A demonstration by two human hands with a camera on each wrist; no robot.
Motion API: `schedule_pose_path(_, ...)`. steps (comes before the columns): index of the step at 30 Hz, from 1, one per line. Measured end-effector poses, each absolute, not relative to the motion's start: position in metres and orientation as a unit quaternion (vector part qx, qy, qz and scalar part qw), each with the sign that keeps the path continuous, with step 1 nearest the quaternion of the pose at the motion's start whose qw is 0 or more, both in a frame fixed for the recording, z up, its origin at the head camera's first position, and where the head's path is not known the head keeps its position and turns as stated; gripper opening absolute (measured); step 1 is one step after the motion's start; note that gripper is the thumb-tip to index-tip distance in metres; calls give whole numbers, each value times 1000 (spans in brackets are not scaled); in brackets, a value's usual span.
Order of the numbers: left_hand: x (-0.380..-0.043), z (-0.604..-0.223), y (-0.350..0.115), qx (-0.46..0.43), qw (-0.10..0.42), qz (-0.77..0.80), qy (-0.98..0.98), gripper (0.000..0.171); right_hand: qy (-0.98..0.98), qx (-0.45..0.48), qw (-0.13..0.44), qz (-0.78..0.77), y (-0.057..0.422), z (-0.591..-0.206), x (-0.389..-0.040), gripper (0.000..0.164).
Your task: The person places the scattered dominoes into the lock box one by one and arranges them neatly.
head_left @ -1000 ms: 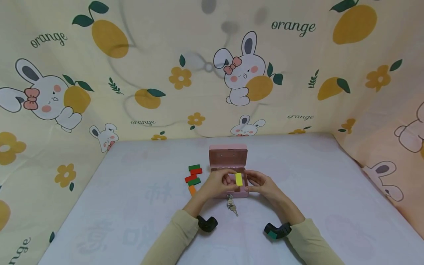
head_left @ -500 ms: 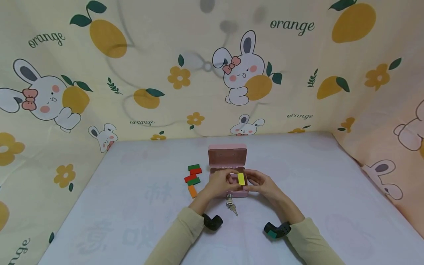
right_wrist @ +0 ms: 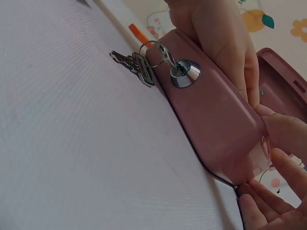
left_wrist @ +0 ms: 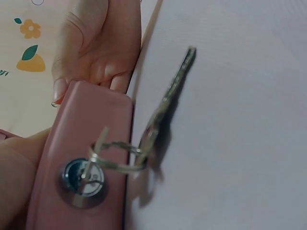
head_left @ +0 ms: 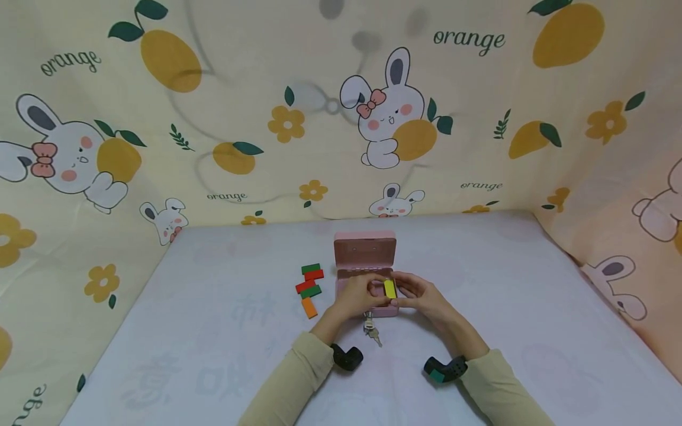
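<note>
A pink metal cash box (right_wrist: 211, 115) stands with its lid (head_left: 364, 252) raised. Over its inside, at the right end, my left hand (head_left: 358, 296) holds a yellow block (head_left: 390, 289) by the fingertips. My right hand (head_left: 422, 293) grips the box's right end, thumb at the front corner of the rim and fingers along the side wall, as the right wrist view shows. From the lock (right_wrist: 185, 74) in the front hangs a ring of keys (head_left: 372, 331). The left hand hides much of the box's inside in the head view.
Left of the box lie several flat blocks: green (head_left: 311, 268) and red (head_left: 314, 275) ones, and an orange block (head_left: 309, 307) nearest the left forearm. A white cloth (head_left: 224, 331) covers the table; a printed curtain (head_left: 319, 59) rises behind.
My left hand has moved right within the box, carrying the yellow block toward the right end and tilting it slightly. The right hand keeps its place at the box.
</note>
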State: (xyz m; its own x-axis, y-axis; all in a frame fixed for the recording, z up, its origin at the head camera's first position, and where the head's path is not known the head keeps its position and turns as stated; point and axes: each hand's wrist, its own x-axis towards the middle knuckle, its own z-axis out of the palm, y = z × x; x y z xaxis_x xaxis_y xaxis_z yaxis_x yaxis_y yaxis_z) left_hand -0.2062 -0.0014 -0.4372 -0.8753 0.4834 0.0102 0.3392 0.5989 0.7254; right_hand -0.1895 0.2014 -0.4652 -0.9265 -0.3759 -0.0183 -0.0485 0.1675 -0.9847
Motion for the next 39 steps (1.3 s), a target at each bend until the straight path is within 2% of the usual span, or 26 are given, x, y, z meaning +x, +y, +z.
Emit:
schedule_pose_path(17,-205,-438,5,172,111,362,910,47,755,-124,137,-629,200,-463,-189,71)
schedule_pose_path(33,-205,-438,3,164,118,380,902,49,756,-136,136,-626,200,-463,-189,70)
schedule_pose_path(39,-203,-431,-2,188,107,400,890,47,752,-138,136,-630,201,-462,-187,69)
